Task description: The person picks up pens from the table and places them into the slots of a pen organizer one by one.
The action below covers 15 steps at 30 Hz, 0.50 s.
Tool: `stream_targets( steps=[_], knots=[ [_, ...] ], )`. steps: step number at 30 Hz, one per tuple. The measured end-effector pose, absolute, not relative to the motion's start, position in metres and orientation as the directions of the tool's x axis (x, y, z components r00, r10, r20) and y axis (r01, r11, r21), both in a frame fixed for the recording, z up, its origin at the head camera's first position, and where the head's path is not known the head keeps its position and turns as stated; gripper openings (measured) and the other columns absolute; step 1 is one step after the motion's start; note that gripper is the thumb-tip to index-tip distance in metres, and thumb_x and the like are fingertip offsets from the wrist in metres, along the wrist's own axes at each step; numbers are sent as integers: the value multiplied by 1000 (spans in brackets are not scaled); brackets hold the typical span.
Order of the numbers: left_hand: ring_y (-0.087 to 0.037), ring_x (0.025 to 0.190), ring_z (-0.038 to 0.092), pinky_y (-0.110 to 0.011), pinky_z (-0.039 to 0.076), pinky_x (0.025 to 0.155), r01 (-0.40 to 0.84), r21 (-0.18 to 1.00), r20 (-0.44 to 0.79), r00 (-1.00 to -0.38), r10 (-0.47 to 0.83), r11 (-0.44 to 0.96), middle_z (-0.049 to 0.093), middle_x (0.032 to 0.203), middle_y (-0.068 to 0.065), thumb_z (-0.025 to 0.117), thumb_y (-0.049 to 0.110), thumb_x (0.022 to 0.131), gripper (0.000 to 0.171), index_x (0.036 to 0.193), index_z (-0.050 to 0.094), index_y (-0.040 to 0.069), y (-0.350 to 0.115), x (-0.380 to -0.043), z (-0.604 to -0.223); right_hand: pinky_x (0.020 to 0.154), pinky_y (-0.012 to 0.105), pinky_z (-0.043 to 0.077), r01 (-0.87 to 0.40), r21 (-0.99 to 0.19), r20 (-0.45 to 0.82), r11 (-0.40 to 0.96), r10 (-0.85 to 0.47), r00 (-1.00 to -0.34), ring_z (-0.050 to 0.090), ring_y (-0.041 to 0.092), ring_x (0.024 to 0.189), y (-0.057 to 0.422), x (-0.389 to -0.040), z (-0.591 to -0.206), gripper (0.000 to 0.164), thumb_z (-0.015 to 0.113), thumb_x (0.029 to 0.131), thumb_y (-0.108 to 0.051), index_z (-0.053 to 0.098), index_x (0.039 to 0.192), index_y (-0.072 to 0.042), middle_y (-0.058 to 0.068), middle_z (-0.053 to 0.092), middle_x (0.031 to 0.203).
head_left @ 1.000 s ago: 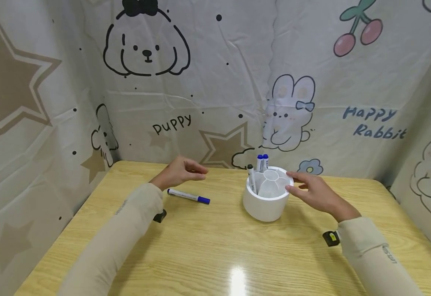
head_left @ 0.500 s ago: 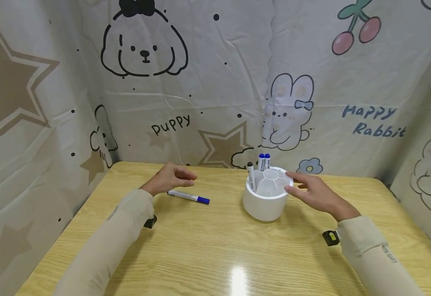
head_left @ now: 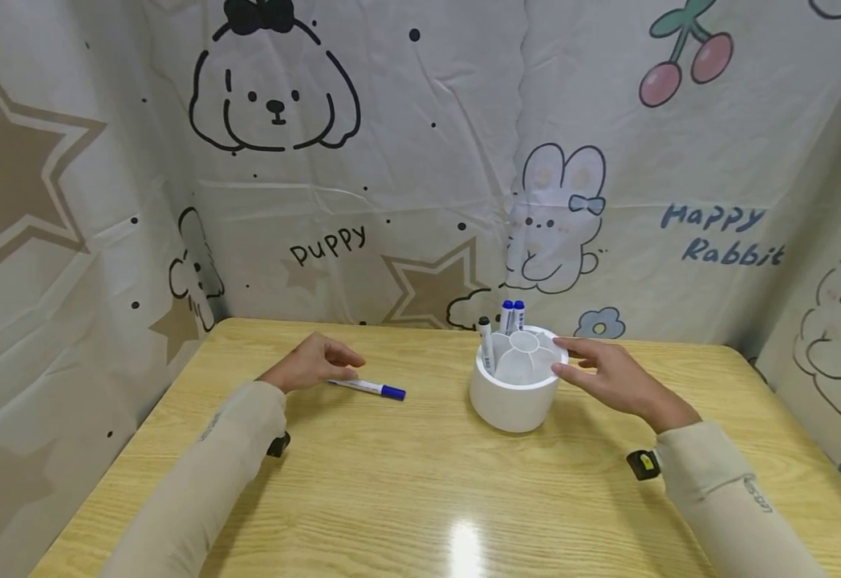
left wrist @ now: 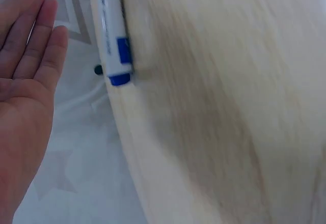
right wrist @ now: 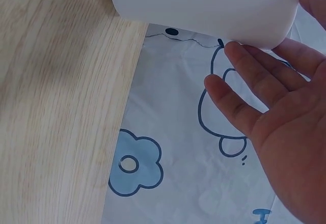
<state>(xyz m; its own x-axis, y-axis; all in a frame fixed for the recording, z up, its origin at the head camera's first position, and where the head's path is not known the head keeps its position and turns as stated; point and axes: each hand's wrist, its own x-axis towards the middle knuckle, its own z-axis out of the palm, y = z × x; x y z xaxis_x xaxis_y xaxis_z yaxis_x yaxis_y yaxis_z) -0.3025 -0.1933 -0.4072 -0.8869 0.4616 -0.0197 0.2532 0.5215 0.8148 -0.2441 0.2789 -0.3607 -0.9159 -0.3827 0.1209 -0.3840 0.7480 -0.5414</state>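
Note:
A white marker [head_left: 368,388] with a blue cap lies on the table at centre left. My left hand [head_left: 314,363] is just over its uncapped end, the fingers loosely bent and holding nothing; in the left wrist view, the marker's blue-tipped end [left wrist: 114,40] shows beside the extended fingers. A round white pen holder [head_left: 513,405] with petal-shaped compartments stands right of centre. My right hand [head_left: 611,376] grips its right rim with thumb and index finger. In the right wrist view, the other fingers [right wrist: 254,74] stretch along the holder's outer wall.
Two blue-capped markers [head_left: 513,317] stand at the back of the pen holder, and a black-capped marker [head_left: 486,347] leans at its left. A printed cloth [head_left: 406,193] hangs behind the wooden table [head_left: 392,482] and along its sides.
My left hand has moved left and down, coming to the marker's uncapped end. The right hand stays at the pen holder's rim; the view has shifted slightly.

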Motion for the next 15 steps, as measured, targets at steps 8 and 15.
stream_targets(
  steps=[8, 15],
  knots=[
    [-31, 110, 63, -45, 51, 95, 211, 783, -61, -910, 410, 585, 70, 115, -16, 77, 4, 88, 22, 109, 75, -2, -204, -305, -416, 99, 58, 47, -373, -544, 111, 751, -377, -920, 53, 47, 124, 279, -244, -362, 59, 62, 101, -35, 50, 143, 4, 27, 49, 145],
    [-27, 98, 67, -38, 56, 87, 182, 766, -95, -916, 390, 616, 73, 103, -14, 75, -7, 85, 18, 103, 76, -4, -204, -308, -421, 98, 57, 48, -369, -541, 108, 756, -373, -922, 54, 46, 124, 278, -244, -360, 59, 61, 101, -36, 49, 144, 4, 27, 48, 145]
  ],
)
